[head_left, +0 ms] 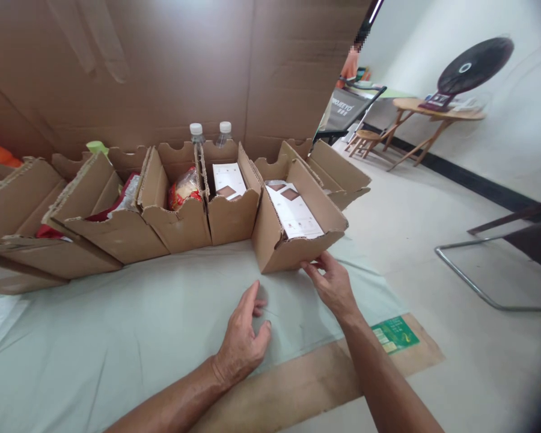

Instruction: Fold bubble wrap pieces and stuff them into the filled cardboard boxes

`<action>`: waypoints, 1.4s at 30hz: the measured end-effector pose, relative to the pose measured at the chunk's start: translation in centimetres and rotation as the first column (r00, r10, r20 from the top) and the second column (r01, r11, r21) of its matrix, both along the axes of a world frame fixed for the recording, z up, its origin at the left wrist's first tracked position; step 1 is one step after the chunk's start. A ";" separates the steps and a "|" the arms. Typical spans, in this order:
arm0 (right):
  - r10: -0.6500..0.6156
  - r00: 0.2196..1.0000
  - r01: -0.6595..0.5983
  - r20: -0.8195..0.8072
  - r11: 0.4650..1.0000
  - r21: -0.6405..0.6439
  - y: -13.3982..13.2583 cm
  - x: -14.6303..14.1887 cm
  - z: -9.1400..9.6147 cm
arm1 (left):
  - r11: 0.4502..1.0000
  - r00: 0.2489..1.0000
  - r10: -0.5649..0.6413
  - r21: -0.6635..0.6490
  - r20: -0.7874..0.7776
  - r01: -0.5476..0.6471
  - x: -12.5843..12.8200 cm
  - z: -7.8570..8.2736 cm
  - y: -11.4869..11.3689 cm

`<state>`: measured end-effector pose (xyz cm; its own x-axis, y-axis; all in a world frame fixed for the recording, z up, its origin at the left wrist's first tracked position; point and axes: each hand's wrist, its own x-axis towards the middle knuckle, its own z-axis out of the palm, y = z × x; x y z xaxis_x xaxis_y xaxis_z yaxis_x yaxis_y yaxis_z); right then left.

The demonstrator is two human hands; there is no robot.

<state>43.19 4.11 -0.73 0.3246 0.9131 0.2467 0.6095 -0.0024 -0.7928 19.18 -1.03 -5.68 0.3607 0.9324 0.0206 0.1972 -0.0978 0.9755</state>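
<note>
My right hand (331,285) has its fingers closed at the lower front corner of an open cardboard box (279,255). That box sits angled out from the row, and inside it is a white printed carton (294,210). Short of the same box, my left hand (246,337) hovers over the pale green cloth (162,325); it holds nothing, with thumb and fingers apart. To the left, another cardboard box (232,219) contains a similar white carton (229,180). A red and clear food packet (184,189) lies in the box beyond it.
More cardboard boxes (112,240) continue leftward. Two white-capped bottles (197,131) stand behind, before a tall cardboard panel (184,66). On the right are a metal-framed chair (469,288), a wooden table (460,114) with a black fan (473,63), and a stool (364,138).
</note>
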 end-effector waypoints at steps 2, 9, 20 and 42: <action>-0.026 0.999 0.026 0.031 1.000 0.003 1.2 0.2 0.1 | 1.000 1.000 -0.004 -0.005 -0.010 0.004 0.0 0.0 0.0; -0.155 0.976 0.158 0.150 0.988 -0.002 5.4 0.8 -0.3 | 0.995 1.000 0.003 0.098 -0.005 -0.003 0.1 -0.7 0.0; 0.032 0.982 -0.024 0.187 0.999 -0.043 4.1 -1.1 -1.7 | 0.988 1.000 -0.011 0.152 0.017 0.008 0.3 -0.7 0.1; 0.106 0.942 -0.134 0.317 0.989 0.067 4.7 -2.5 -4.8 | 0.989 0.998 -0.009 0.148 0.062 -0.001 0.6 -0.7 0.2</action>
<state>40.68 8.78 -5.57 0.1082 0.9110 0.3979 0.8179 0.1459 -0.5565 19.76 -0.81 -6.43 0.3582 0.9159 0.1809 0.1360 -0.2429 0.9605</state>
